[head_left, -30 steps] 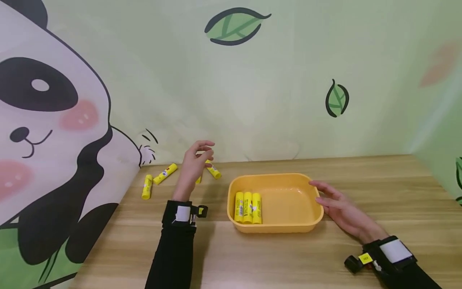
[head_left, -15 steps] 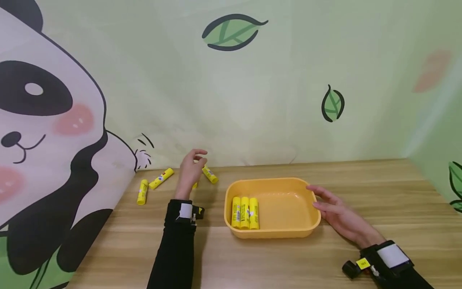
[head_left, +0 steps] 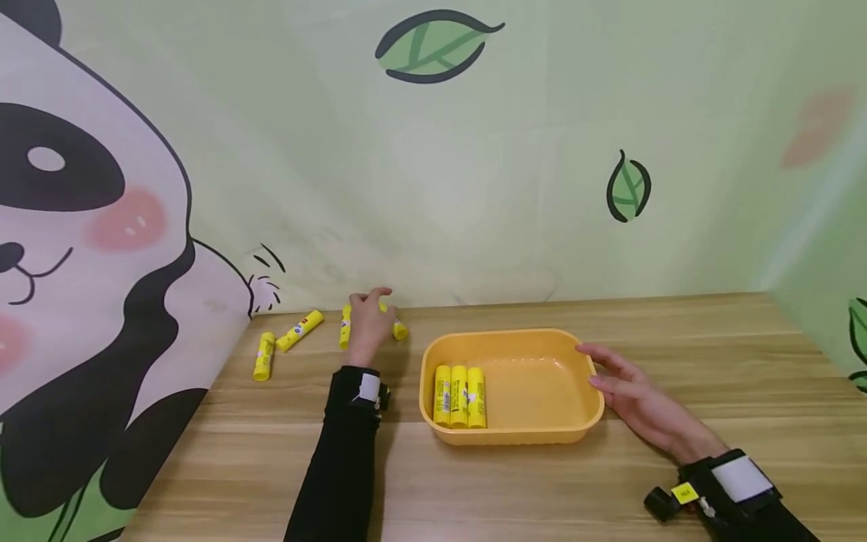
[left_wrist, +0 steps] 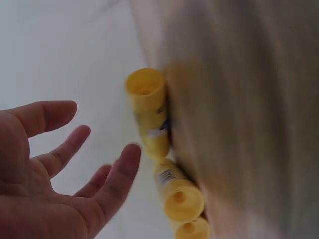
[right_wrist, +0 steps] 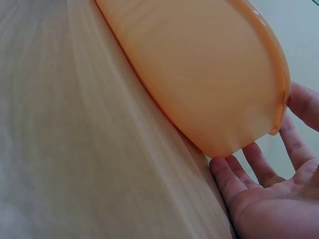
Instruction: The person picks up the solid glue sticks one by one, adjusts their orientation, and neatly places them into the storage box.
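Above the back of the table my left hand (head_left: 370, 326) is spread beside yellow glue sticks, which it partly hides. One glue stick (head_left: 345, 326) shows left of the hand, another (head_left: 400, 330) to its right. In the left wrist view, the fingertips stay apart from the nearest glue stick (left_wrist: 149, 117), with a gap between thumb and fingers. My right hand (head_left: 640, 399) holds the right end of an orange-yellow tray (head_left: 515, 436). In the right wrist view its thumb reaches over the rim while fingertips press the outer wall. Three glue sticks (head_left: 459, 397) lie side by side at the tray's left end.
Two more glue sticks lie farther left, one upright in view (head_left: 264, 356) and one slanted (head_left: 300, 330). A green wall (head_left: 515, 248) with a panda and leaves borders the back of the wooden table (head_left: 515, 489).
My left hand has moved down and slightly right among the glue sticks, so the one on its left shows more. The right hand stays on the tray. The head view has shifted slightly.
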`<state>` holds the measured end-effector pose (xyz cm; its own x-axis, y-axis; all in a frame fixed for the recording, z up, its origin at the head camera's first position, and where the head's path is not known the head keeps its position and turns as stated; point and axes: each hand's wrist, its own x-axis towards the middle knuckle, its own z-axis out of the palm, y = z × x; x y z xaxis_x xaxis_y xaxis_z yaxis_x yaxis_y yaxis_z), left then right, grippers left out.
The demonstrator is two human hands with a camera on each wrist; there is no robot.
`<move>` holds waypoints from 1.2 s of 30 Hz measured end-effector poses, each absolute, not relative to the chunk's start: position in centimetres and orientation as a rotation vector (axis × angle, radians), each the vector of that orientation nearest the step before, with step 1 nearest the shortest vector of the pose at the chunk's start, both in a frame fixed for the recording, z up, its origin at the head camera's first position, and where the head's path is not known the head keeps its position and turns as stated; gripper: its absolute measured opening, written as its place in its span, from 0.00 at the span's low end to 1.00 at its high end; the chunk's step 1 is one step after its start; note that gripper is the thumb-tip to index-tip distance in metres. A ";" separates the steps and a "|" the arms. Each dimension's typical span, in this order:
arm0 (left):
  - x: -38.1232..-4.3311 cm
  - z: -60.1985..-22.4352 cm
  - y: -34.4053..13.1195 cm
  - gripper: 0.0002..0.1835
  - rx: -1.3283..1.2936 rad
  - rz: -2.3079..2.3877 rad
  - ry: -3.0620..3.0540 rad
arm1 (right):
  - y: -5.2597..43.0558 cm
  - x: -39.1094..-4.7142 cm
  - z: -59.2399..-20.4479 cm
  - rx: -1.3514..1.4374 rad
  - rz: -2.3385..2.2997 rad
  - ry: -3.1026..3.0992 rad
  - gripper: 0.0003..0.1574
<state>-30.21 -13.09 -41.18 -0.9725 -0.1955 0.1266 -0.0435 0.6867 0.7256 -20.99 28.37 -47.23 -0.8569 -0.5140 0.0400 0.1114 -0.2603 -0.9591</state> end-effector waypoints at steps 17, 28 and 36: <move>-30.6 -41.7 -13.4 0.26 0.191 -0.986 -2.909 | 28.3 -21.1 -46.4 -0.479 -2.147 1.607 0.32; -30.4 -41.9 -13.9 0.23 0.124 -0.979 -2.944 | 28.2 -21.3 -46.5 -0.477 -2.148 1.613 0.31; -30.3 -42.3 -13.8 0.14 0.091 -0.963 -2.962 | 28.2 -21.0 -46.9 -0.504 -2.156 1.586 0.32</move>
